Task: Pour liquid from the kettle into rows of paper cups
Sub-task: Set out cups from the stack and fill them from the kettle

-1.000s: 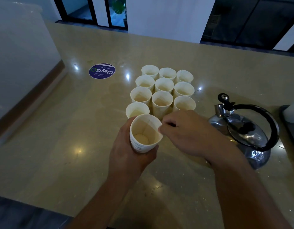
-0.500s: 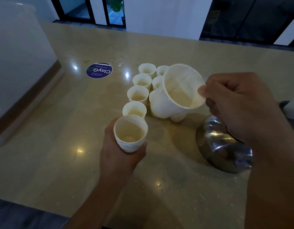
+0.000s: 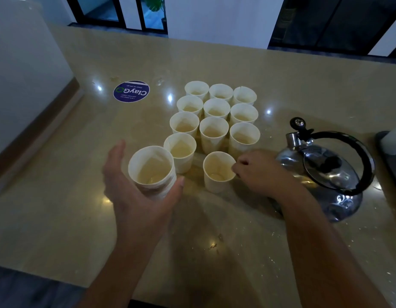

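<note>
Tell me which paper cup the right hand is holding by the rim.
The right hand pinches the rim of the lone cup nearest the camera in the middle column, in front of the full rows; the left hand cradles the stack of cups.

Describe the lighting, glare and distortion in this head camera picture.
Head view: dim, yellowish light; small bright ceiling-light reflections dot the glossy countertop; the kettle mirrors highlights on its steel body; wide-angle lens bows the counter's far edge; the left hand around the cup stack looks slightly smeared, while the right hand pinching the single cup is sharper.
</note>
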`<move>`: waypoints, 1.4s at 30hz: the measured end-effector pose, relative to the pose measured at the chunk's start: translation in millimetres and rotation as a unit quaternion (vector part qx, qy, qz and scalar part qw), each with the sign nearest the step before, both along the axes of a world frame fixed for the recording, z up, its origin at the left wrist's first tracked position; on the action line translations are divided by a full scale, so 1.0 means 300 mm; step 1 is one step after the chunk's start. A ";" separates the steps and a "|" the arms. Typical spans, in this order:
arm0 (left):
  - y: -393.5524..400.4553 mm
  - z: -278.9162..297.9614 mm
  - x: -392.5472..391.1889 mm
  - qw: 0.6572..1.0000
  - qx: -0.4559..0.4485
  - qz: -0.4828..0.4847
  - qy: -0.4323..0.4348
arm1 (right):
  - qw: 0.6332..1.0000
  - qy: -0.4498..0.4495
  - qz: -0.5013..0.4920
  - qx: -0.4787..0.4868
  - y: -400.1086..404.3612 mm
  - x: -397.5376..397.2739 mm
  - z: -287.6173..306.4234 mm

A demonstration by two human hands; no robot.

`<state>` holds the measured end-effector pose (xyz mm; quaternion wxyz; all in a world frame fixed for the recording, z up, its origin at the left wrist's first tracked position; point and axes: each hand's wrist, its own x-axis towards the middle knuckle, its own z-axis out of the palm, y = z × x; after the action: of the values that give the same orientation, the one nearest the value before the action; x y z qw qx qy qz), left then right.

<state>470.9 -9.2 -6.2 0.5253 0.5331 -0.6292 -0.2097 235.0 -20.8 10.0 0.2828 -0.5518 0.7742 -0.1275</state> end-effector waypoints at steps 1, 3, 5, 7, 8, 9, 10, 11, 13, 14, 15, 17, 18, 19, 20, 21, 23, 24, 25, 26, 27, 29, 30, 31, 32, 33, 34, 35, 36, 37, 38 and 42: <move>0.013 0.022 -0.001 0.999 -0.031 0.007 -0.006 | 1.000 -0.003 0.001 0.003 0.002 -0.005 0.004; 0.036 0.077 -0.018 0.996 -0.091 0.003 0.006 | 1.000 -0.019 0.005 0.011 0.015 -0.013 0.024; 0.053 0.133 -0.054 0.990 -0.129 -0.047 0.023 | 0.999 -0.046 -0.012 -0.004 0.044 -0.025 0.061; 0.057 0.173 -0.106 0.982 -0.148 -0.112 0.018 | 0.994 -0.074 -0.050 -0.064 0.077 -0.041 0.108; 0.056 0.187 -0.140 0.979 -0.148 -0.142 0.016 | 0.989 -0.073 -0.078 -0.101 0.095 -0.055 0.129; 0.054 0.199 -0.178 0.975 -0.143 -0.169 0.017 | 0.982 -0.060 -0.111 -0.141 0.112 -0.072 0.149; 0.049 0.207 -0.219 0.971 -0.138 -0.194 0.022 | 0.970 -0.044 -0.149 -0.189 0.127 -0.090 0.165; 0.042 0.213 -0.259 0.967 -0.133 -0.217 0.025 | 0.951 -0.027 -0.189 -0.245 0.140 -0.109 0.177; 0.024 0.215 -0.344 0.962 -0.104 -0.252 0.026 | 0.897 0.010 -0.264 -0.354 0.167 -0.151 0.194; 0.014 0.217 -0.387 0.960 -0.080 -0.269 0.024 | 0.876 0.033 -0.286 -0.386 0.179 -0.176 0.193; 0.002 0.218 -0.425 0.957 -0.056 -0.283 0.019 | 0.866 0.054 -0.301 -0.395 0.188 -0.202 0.186; -0.021 0.214 -0.500 0.949 -0.013 -0.313 -0.011 | 0.875 0.082 -0.322 -0.353 0.203 -0.256 0.160; -0.034 0.209 -0.534 0.944 0.007 -0.327 -0.041 | 0.885 0.081 -0.328 -0.320 0.210 -0.281 0.142; -0.048 0.201 -0.566 0.938 0.021 -0.337 -0.075 | 0.894 0.072 -0.331 -0.293 0.216 -0.300 0.129; -0.062 0.193 -0.597 0.932 0.032 -0.344 -0.109 | 0.900 0.055 -0.330 -0.280 0.220 -0.312 0.116; -0.076 0.187 -0.625 0.925 0.043 -0.351 -0.136 | 0.902 0.036 -0.330 -0.277 0.224 -0.316 0.104; -0.103 0.179 -0.676 0.914 0.061 -0.364 -0.169 | 0.893 0.006 -0.340 -0.295 0.230 -0.317 0.090; -0.114 0.179 -0.698 0.909 0.068 -0.368 -0.182 | 0.885 -0.006 -0.346 -0.310 0.231 -0.313 0.088; -0.126 0.179 -0.718 0.904 0.074 -0.371 -0.198 | 0.878 -0.020 -0.353 -0.323 0.231 -0.310 0.088; -0.136 0.181 -0.737 0.898 0.078 -0.374 -0.217 | 0.873 -0.034 -0.360 -0.329 0.230 -0.308 0.088; -0.146 0.183 -0.751 0.891 0.080 -0.378 -0.238 | 0.869 -0.047 -0.365 -0.332 0.230 -0.306 0.089; -0.162 0.191 -0.764 0.882 0.078 -0.382 -0.265 | 0.865 -0.073 -0.366 -0.336 0.235 -0.303 0.090; -0.169 0.196 -0.762 0.880 0.078 -0.384 -0.270 | 0.866 -0.085 -0.360 -0.337 0.238 -0.302 0.094; -0.177 0.199 -0.756 0.879 0.081 -0.384 -0.271 | 0.868 -0.096 -0.352 -0.336 0.242 -0.299 0.101; -0.186 0.206 -0.748 0.880 0.080 -0.383 -0.270 | 0.872 -0.102 -0.341 -0.335 0.246 -0.298 0.113; -0.194 0.213 -0.737 0.882 0.077 -0.381 -0.266 | 0.878 -0.100 -0.329 -0.332 0.249 -0.298 0.125; -0.201 0.221 -0.726 0.886 0.072 -0.377 -0.259 | 0.884 -0.095 -0.317 -0.330 0.252 -0.298 0.139; -0.209 0.229 -0.712 0.892 0.069 -0.370 -0.251 | 0.888 -0.091 -0.305 -0.332 0.255 -0.297 0.154; -0.215 0.239 -0.697 0.897 0.068 -0.364 -0.240 | 0.891 -0.091 -0.293 -0.335 0.257 -0.295 0.170; -0.222 0.253 -0.681 0.902 0.066 -0.360 -0.229 | 0.893 -0.093 -0.281 -0.339 0.260 -0.292 0.187; -0.226 0.266 -0.665 0.906 0.068 -0.357 -0.219 | 0.895 -0.094 -0.272 -0.341 0.262 -0.288 0.202; -0.234 0.320 -0.601 0.906 0.095 -0.369 -0.186 | 0.904 -0.096 -0.238 -0.341 0.263 -0.257 0.257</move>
<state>290.6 -79.4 89.9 0.2307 0.3395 -0.8443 -0.3445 158.0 58.0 87.2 0.1118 -0.3992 0.7605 -0.4998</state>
